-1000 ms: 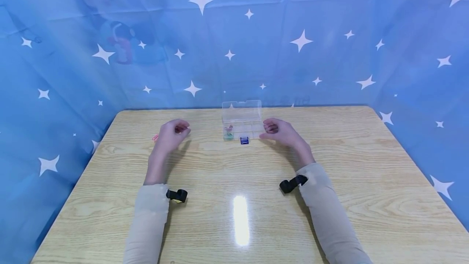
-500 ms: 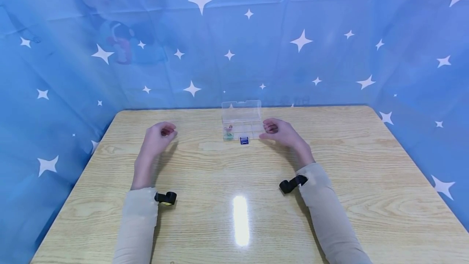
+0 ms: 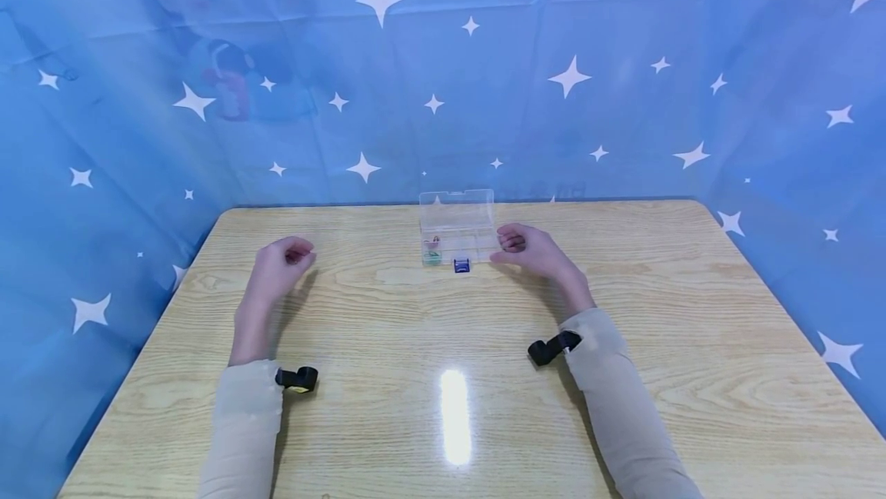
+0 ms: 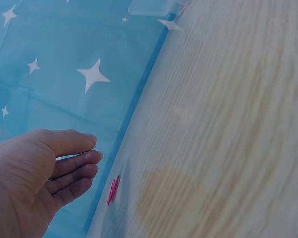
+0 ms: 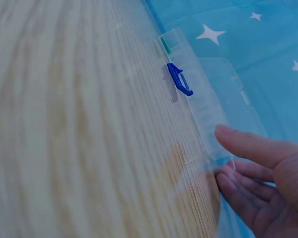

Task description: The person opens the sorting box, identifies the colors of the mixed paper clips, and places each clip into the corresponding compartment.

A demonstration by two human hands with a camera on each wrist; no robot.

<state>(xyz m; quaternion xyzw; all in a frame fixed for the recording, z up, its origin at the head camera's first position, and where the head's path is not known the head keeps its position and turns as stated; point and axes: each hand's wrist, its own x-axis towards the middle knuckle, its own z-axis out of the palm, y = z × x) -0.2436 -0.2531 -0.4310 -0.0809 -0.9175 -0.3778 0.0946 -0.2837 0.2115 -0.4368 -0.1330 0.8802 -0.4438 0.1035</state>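
Note:
A clear plastic compartment box [image 3: 453, 245] stands near the table's far edge, its lid [image 3: 457, 209] raised. My right hand [image 3: 529, 247] holds the box's right end; in the right wrist view its thumb [image 5: 228, 139] lies at the corner, with the other fingers curled beside it. A blue clasp [image 5: 178, 79] sits on the front wall. Small green pieces [image 3: 432, 257] and red ones lie in the left compartments. My left hand [image 3: 280, 264], loosely curled and holding nothing, hovers at the table's left. Beyond its fingertips in the left wrist view lie thin pink pieces [image 4: 113, 190].
The wood-grain table [image 3: 388, 376] has rounded far corners. A blue cloth [image 3: 484, 122] with white stars hangs behind it and along both sides. Black wrist cameras are strapped over both pale sleeves [image 3: 245, 422].
My left hand has moved left and slightly towards me, now covering the pink pieces in the head view. My right hand and the box have stayed in place.

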